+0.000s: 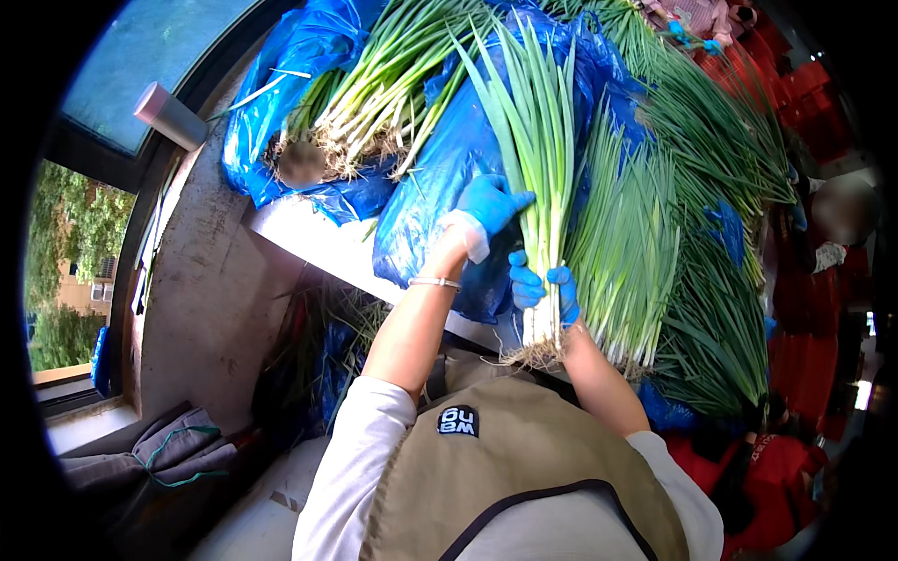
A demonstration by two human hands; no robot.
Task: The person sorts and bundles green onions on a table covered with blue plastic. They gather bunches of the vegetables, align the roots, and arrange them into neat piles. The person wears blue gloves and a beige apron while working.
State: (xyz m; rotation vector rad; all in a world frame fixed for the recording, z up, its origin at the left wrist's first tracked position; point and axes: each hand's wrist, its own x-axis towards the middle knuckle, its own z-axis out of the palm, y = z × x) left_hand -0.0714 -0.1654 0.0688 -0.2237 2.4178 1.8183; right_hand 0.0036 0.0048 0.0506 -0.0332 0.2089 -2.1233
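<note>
My right hand (544,289), in a blue glove, is wrapped around the pale lower stems of a bunch of green onions (540,175). The bunch is held upright in the picture, its leaves fanning away from me and its stringy roots (539,354) hanging towards my apron. My left hand (489,205), also blue-gloved, is at the left side of the bunch, a fingertip against the stems higher up. Whether its other fingers hold anything is hidden. Below the left hand lies a blue plastic bag (435,217) on a white tabletop (302,235).
More green onions with roots (379,105) lie at the upper left in blue plastic. Large heaps of them (624,245) stretch along the right. A tumbler (170,116) stands by the window. Other people work at right, one in a red garment (772,484).
</note>
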